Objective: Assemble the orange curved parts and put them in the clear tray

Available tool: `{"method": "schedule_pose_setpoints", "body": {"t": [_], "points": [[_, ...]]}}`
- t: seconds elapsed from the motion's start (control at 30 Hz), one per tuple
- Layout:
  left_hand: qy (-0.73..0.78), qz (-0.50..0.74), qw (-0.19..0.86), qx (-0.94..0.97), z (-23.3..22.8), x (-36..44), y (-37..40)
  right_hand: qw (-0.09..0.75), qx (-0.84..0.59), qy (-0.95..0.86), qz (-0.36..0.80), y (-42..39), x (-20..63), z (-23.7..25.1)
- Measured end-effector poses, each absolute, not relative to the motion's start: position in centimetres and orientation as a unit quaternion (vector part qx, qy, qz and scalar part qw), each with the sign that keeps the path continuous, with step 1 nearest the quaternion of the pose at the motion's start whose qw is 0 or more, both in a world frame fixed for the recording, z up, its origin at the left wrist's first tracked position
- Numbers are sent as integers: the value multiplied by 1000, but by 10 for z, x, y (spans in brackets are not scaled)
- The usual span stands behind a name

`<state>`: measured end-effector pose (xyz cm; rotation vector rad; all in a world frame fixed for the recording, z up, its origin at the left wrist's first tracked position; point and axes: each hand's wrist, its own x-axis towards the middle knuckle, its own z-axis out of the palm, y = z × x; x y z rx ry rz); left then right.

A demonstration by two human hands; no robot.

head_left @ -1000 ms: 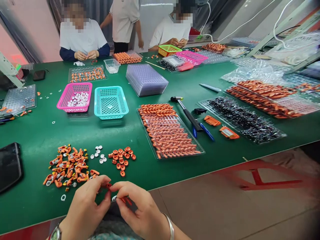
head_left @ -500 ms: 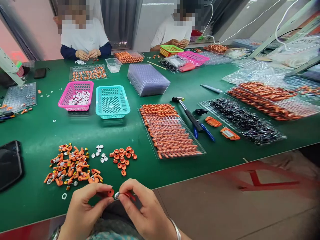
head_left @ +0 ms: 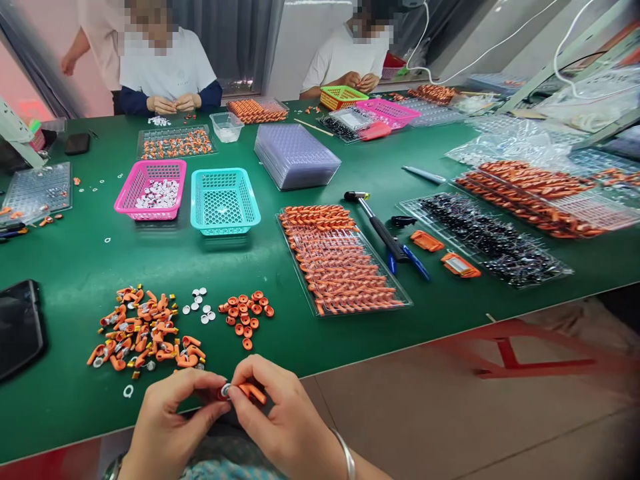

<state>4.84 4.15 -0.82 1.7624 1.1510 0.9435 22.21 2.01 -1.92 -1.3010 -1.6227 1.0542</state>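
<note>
At the table's near edge, my left hand (head_left: 175,413) pinches a small round orange cap between thumb and forefinger, mostly hidden by the fingers. My right hand (head_left: 280,417) grips an orange earbud shell (head_left: 254,392) by its body, its stem pointing right. The shell's round silver-white end (head_left: 225,391) meets the cap, though I cannot tell whether they are joined. Just beyond my hands lie a heap of orange earbud shells (head_left: 150,327), several white discs (head_left: 200,308) and a group of loose orange caps (head_left: 245,313).
A pink basket (head_left: 123,200) of white pieces and a turquoise basket (head_left: 225,231) stand farther back. Right of them are stacked clear trays (head_left: 295,157), a tray of orange shells (head_left: 345,267), a hammer (head_left: 380,230) and black wired parts (head_left: 490,233). A phone (head_left: 20,330) lies left. Co-workers sit opposite.
My hands have come together, bringing the shell's silver-white end against the orange cap. The shell has turned, so its stem now shows. Another person has appeared standing behind the left co-worker.
</note>
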Motion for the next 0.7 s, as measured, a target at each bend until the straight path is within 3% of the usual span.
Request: {"method": "schedule_pose_setpoints", "body": {"t": [0.43,0.7], "points": [[449,380,376,716,-19,45,37,398,-506,-663,382,17,219,-19],[413,386,324,758,-9,48,37,385,-499,-628,457,15,218,-21]]}}
